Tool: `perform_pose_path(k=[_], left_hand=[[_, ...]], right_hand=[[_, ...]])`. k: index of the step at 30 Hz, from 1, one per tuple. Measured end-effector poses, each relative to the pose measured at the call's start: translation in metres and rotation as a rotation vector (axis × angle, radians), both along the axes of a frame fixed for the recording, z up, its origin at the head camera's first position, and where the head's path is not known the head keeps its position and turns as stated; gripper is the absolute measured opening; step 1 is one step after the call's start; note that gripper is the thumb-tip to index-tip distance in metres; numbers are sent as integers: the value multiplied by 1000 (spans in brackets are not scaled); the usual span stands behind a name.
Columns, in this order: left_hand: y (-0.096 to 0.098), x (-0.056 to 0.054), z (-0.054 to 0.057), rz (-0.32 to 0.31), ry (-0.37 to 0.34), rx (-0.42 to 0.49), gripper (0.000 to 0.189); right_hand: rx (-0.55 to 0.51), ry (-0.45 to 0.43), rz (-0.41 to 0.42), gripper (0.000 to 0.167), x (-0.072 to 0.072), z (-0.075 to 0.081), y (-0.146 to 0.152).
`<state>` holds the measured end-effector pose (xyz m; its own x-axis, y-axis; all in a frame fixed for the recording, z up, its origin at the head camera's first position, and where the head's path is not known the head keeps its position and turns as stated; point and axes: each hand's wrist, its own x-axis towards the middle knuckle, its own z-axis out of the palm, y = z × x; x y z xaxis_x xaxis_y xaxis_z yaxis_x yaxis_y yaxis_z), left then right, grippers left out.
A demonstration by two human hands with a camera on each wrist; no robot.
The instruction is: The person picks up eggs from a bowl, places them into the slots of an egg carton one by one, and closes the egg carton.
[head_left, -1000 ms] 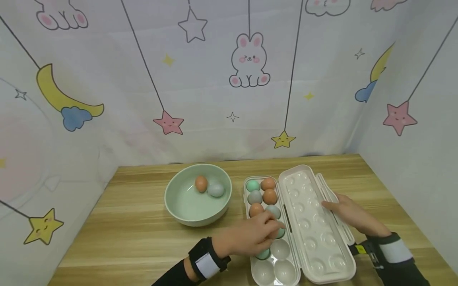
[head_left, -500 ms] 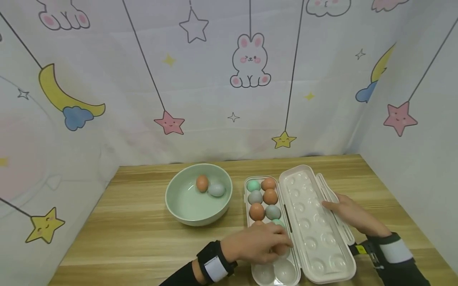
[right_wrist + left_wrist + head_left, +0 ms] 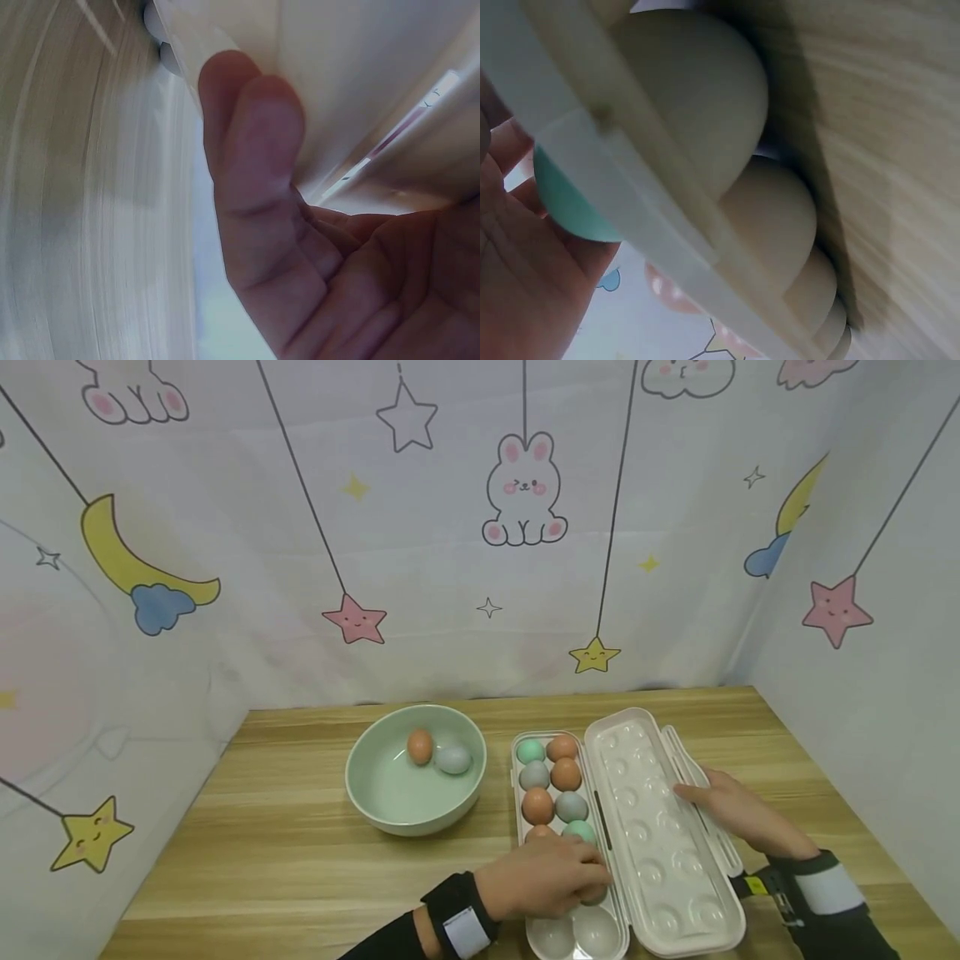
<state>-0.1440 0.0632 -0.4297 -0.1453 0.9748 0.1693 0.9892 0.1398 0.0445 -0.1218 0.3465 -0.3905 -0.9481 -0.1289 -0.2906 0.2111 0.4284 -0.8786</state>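
Note:
My left hand (image 3: 542, 877) is over the near half of a white egg carton (image 3: 553, 937), its fingers curled on a brownish egg (image 3: 592, 894) in the right row. Most of that egg is covered by the fingers, so whether it touches its cup cannot be told. Brown, grey and green eggs fill the cups beyond, among them a green egg (image 3: 580, 832). In the left wrist view, a teal egg (image 3: 577, 202) shows beside the palm, above the carton's rim. My right hand (image 3: 750, 814) grips the outer edge of the carton's opened lid (image 3: 651, 860), thumb on top.
Left of the carton stands a pale green bowl (image 3: 405, 806) with a brown egg (image 3: 420, 747) and a grey egg (image 3: 453, 758) in it. Both lie on a wooden table (image 3: 285, 827). A printed curtain (image 3: 435, 543) hangs behind the table's back edge.
My left hand has shifted right and toward the near end of the carton, with the brownish egg under its fingers now slightly lower. The right hand keeps its hold on the lid.

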Motion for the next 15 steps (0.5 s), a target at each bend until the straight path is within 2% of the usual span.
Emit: perform_pose_path(k=[8,15], left_hand=[[3,1,-1,-27,57,-3,22],[5,2,1,-15,22,-47,27]], right_hand=[[2,-5,-1,60,0,-1,0],[7,-5,-2,59,-1,-1,0]])
